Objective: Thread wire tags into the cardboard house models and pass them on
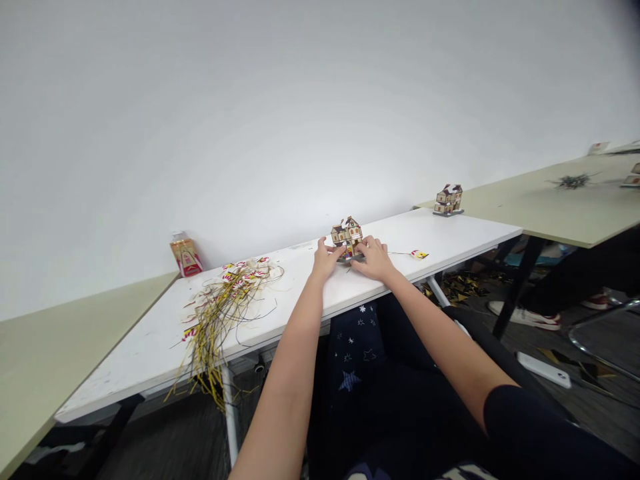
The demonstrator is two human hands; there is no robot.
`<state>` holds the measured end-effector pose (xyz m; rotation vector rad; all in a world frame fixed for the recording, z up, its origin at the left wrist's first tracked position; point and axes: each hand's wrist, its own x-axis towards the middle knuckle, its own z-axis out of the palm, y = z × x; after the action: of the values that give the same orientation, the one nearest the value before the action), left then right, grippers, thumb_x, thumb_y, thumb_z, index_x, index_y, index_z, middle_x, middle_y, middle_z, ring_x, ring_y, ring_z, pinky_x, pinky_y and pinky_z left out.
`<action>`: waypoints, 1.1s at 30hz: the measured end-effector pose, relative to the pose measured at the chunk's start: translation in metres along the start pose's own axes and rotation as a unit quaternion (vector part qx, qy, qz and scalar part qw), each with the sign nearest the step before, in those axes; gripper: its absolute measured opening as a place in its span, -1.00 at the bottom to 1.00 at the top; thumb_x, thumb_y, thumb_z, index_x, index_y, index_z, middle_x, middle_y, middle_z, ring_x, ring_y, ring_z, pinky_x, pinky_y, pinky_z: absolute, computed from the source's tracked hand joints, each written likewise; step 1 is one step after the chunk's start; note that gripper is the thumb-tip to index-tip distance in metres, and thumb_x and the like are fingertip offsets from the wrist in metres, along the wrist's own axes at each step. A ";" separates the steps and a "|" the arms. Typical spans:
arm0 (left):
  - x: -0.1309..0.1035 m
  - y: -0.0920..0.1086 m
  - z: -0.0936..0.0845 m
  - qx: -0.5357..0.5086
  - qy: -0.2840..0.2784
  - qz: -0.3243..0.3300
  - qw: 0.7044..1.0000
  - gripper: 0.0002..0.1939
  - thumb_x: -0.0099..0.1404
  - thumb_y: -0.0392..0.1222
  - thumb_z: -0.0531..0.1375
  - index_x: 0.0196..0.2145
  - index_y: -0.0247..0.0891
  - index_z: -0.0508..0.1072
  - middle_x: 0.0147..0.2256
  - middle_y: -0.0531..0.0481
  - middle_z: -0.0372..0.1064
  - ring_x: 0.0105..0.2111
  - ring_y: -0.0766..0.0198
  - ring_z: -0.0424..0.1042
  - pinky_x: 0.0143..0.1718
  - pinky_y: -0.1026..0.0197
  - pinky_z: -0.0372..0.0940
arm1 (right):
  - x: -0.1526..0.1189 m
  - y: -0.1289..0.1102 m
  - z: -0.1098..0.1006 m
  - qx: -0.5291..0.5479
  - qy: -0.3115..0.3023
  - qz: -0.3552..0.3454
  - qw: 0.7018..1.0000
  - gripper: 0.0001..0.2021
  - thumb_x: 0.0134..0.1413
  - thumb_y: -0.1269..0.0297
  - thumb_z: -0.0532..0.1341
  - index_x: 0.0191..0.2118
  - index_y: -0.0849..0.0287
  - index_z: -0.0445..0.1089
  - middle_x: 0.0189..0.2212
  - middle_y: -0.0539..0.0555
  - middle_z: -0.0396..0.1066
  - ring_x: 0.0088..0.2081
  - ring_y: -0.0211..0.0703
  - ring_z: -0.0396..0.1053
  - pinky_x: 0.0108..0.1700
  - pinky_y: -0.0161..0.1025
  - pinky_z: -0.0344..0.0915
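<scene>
Bottle [186, 259], gold-coloured with a red label, stood well left of the small house [347, 233]; label text too small to read, and whether the gold was contents or packaging, couldn't tell. Small house sat upright near the front edge of the white desk [295, 273]: cream walls, brown trim, white patches on the roof, dark base. Left hand [325, 260] and right hand [374, 259] both had fingers grasping its lower part, one per side. Stringed tags [215, 303], red, white and yellow, lay heaped left of the house; one tag [419, 255] lay to its right. Second house [449, 199] stood farther right.
</scene>
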<state>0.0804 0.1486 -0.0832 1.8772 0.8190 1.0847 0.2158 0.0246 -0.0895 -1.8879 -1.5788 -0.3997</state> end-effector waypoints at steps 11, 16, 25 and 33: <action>-0.002 0.004 0.000 0.009 -0.009 -0.005 1.000 -0.10 0.11 0.06 0.37 0.27 -0.35 0.10 -0.23 -0.10 0.45 -0.24 0.14 0.47 -0.14 0.13 0.28 | 0.003 0.000 0.005 -0.045 -0.008 0.011 0.999 -0.68 0.07 0.05 0.24 -0.13 0.16 0.38 -0.03 0.21 0.21 -0.05 0.08 0.17 -0.10 -0.08 0.13; -0.003 0.002 0.000 0.006 -0.015 0.001 1.000 -0.06 0.10 0.09 0.37 0.28 -0.38 0.08 -0.25 -0.09 0.44 -0.23 0.14 0.46 -0.13 0.14 0.27 | 0.004 0.000 0.006 -0.052 -0.011 0.023 0.998 -0.75 -0.01 0.30 0.20 -0.15 0.17 0.37 -0.03 0.22 0.21 -0.07 0.08 0.16 -0.14 -0.09 0.13; -0.002 0.003 -0.001 0.023 -0.008 -0.006 1.000 -0.12 0.11 0.07 0.37 0.25 -0.33 0.12 -0.29 -0.06 0.44 -0.20 0.11 0.47 -0.10 0.12 0.27 | 0.003 0.005 0.010 -0.046 0.003 0.011 0.999 -0.75 0.05 0.36 0.12 -0.11 0.16 0.37 -0.01 0.24 0.22 -0.05 0.10 0.16 -0.13 -0.07 0.12; -0.004 0.007 -0.001 0.021 -0.003 -0.010 1.000 -0.12 0.10 0.06 0.38 0.24 -0.32 0.12 -0.28 -0.08 0.46 -0.20 0.10 0.48 -0.09 0.11 0.27 | 0.003 0.004 0.008 -0.056 0.007 0.011 0.998 -0.73 0.04 0.38 0.12 -0.11 0.16 0.40 -0.01 0.24 0.23 -0.04 0.10 0.14 -0.12 -0.08 0.09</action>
<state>0.0787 0.1423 -0.0786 1.9021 0.8617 1.0566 0.2190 0.0318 -0.0954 -1.9797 -1.5551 -0.4990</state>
